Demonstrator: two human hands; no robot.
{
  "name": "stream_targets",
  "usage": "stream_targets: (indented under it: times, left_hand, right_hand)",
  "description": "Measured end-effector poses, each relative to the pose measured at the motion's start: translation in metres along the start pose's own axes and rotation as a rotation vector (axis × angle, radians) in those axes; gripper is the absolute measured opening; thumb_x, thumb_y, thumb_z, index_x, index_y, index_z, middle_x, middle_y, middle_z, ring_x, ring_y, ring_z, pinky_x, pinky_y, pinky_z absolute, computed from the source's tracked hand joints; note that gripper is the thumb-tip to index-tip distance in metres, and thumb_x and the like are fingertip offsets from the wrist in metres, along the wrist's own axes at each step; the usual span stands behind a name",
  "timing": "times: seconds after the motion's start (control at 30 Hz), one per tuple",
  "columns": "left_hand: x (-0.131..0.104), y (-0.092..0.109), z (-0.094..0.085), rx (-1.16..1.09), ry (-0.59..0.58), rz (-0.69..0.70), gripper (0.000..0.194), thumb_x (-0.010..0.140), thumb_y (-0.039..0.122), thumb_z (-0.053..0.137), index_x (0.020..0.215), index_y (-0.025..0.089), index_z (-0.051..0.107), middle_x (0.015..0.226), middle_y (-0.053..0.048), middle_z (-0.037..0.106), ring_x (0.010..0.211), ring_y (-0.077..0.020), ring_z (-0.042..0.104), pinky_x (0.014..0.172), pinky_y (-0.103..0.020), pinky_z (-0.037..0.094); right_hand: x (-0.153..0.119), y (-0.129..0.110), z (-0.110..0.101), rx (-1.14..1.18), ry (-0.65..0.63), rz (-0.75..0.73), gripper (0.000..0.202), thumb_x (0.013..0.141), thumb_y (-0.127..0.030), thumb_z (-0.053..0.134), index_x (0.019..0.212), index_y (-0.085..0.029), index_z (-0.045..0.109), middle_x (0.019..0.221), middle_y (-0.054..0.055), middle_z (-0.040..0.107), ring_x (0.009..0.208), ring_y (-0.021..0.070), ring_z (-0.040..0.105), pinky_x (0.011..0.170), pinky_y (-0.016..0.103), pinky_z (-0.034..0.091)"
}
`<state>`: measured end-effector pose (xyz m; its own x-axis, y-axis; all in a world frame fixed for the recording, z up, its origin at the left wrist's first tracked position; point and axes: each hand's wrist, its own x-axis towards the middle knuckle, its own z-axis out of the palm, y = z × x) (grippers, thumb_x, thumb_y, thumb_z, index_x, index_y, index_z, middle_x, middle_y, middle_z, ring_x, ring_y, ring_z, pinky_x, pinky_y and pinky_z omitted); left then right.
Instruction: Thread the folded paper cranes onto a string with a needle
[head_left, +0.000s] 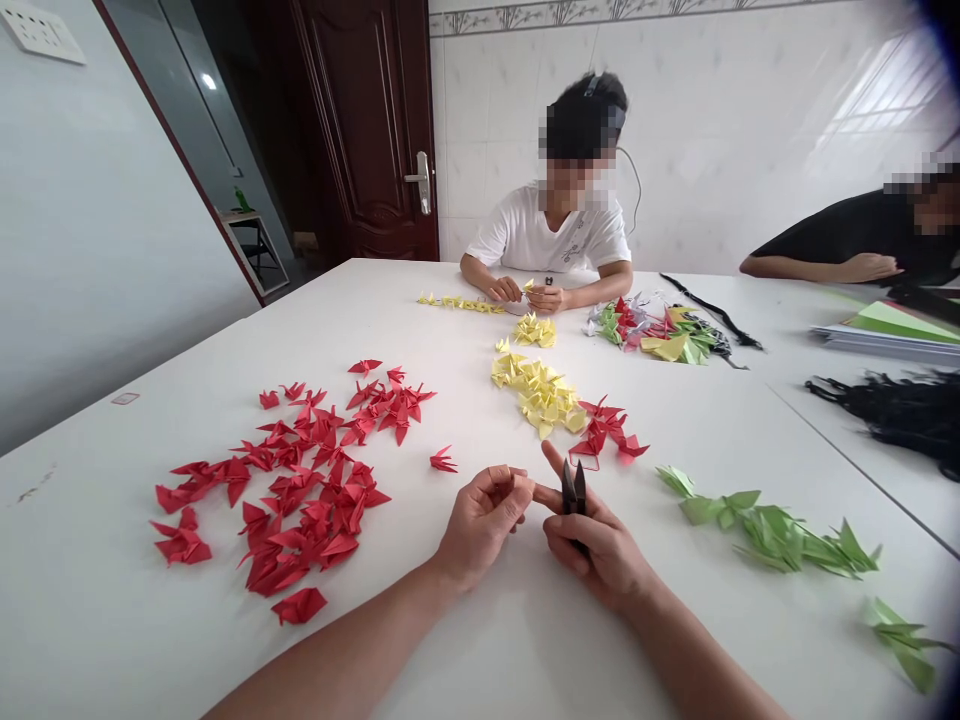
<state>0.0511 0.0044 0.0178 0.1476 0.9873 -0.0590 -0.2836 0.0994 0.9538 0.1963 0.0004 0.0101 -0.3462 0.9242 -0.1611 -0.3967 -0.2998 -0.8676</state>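
Black thread snips (574, 492) rest in my right hand (606, 550), their blades pointing up and away from me. That hand's fingers curl around the handles, while its index finger stretches forward. My left hand (484, 525) is closed in a pinch against a fingertip of the right hand; whatever lies between the fingers is too small or hidden to make out. Beyond my hands lie yellow paper cranes (544, 390) and a small cluster of red paper cranes (604, 425). A single red crane (444, 460) sits just past my left hand.
Many red cranes (315, 510) spread over the white table (465, 640) at left. A strung row of green cranes (780, 535) runs along the right. Farther off are mixed-colour cranes (667, 330), black cords (892, 410) and paper sheets (892, 335). Two people sit opposite, one handling yellow cranes.
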Motion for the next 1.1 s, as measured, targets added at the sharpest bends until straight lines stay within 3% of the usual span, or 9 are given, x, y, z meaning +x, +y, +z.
stream_targets:
  times: [0.23, 0.33, 0.5, 0.63, 0.73, 0.83, 0.93, 1.1]
  left_hand:
    - [0.002, 0.0, -0.004, -0.108, -0.014, -0.096, 0.027, 0.072, 0.037, 0.063, 0.087, 0.015, 0.057, 0.056, 0.005, 0.045, 0.051, -0.0045, 0.039, 0.052, -0.019, 0.033]
    - [0.004, -0.001, -0.005, -0.17, -0.004, -0.127, 0.025, 0.071, 0.037, 0.063, 0.082, 0.016, 0.056, 0.054, 0.005, 0.045, 0.049, -0.0042, 0.037, 0.05, -0.018, 0.031]
    - [0.005, -0.002, -0.007, -0.158, -0.007, -0.126, 0.022, 0.07, 0.034, 0.064, 0.075, 0.015, 0.054, 0.057, 0.004, 0.049, 0.049, -0.004, 0.037, 0.05, -0.018, 0.03]
    - [0.005, -0.002, -0.007, -0.105, -0.009, -0.096, 0.023, 0.071, 0.035, 0.063, 0.079, 0.015, 0.054, 0.061, 0.001, 0.055, 0.05, -0.0048, 0.039, 0.052, -0.019, 0.032]
    - [0.004, -0.001, -0.008, -0.085, -0.044, -0.084, 0.024, 0.073, 0.036, 0.062, 0.082, 0.015, 0.054, 0.061, 0.001, 0.054, 0.052, -0.0054, 0.04, 0.053, -0.02, 0.033]
    - [0.002, -0.001, -0.007, -0.046, -0.103, -0.058, 0.029, 0.076, 0.035, 0.059, 0.096, 0.015, 0.055, 0.063, 0.002, 0.049, 0.054, -0.0058, 0.041, 0.054, -0.021, 0.033]
    - [-0.003, 0.0, -0.006, 0.03, -0.235, -0.056, 0.041, 0.076, 0.032, 0.058, 0.113, 0.017, 0.052, 0.068, 0.002, 0.046, 0.056, -0.0063, 0.04, 0.056, -0.022, 0.034]
    - [-0.01, 0.001, -0.002, 0.283, -0.479, 0.011, 0.055, 0.074, 0.018, 0.054, 0.128, 0.022, 0.041, 0.063, 0.004, 0.04, 0.059, -0.0086, 0.039, 0.057, -0.022, 0.034]
  right_hand:
    - [-0.001, 0.008, 0.005, -0.338, 0.041, -0.129, 0.082, 0.07, -0.01, 0.049, 0.138, -0.041, 0.014, 0.122, 0.006, 0.054, 0.04, 0.0024, 0.035, 0.04, 0.02, 0.031]
    - [-0.001, 0.011, 0.005, -0.442, 0.022, -0.183, 0.083, 0.07, -0.01, 0.049, 0.138, -0.041, 0.013, 0.118, 0.004, 0.056, 0.044, 0.0041, 0.044, 0.04, 0.019, 0.032]
    - [-0.002, 0.013, 0.005, -0.528, 0.002, -0.241, 0.08, 0.071, -0.009, 0.047, 0.138, -0.038, 0.017, 0.114, 0.003, 0.059, 0.067, 0.0122, 0.059, 0.048, 0.02, 0.037]
    - [-0.002, 0.011, 0.006, -0.542, 0.017, -0.237, 0.077, 0.072, -0.009, 0.046, 0.138, -0.037, 0.02, 0.114, 0.004, 0.059, 0.059, 0.0095, 0.055, 0.048, 0.021, 0.037]
    - [-0.001, 0.009, 0.005, -0.47, 0.028, -0.174, 0.077, 0.073, -0.011, 0.048, 0.138, -0.039, 0.017, 0.113, 0.004, 0.058, 0.044, 0.0046, 0.041, 0.042, 0.02, 0.033]
    - [0.0, 0.009, 0.004, -0.326, 0.096, -0.166, 0.069, 0.075, -0.018, 0.053, 0.135, -0.037, 0.026, 0.105, 0.004, 0.06, 0.042, 0.0034, 0.033, 0.04, 0.02, 0.029]
    - [0.002, 0.01, 0.002, -0.183, 0.148, -0.176, 0.052, 0.075, -0.03, 0.06, 0.125, -0.027, 0.045, 0.083, 0.002, 0.06, 0.042, 0.0038, 0.032, 0.039, 0.02, 0.026]
    - [0.003, 0.007, 0.003, -0.136, 0.08, -0.097, 0.033, 0.065, -0.037, 0.07, 0.089, -0.017, 0.062, 0.058, -0.002, 0.051, 0.051, 0.0094, 0.044, 0.047, 0.023, 0.034]
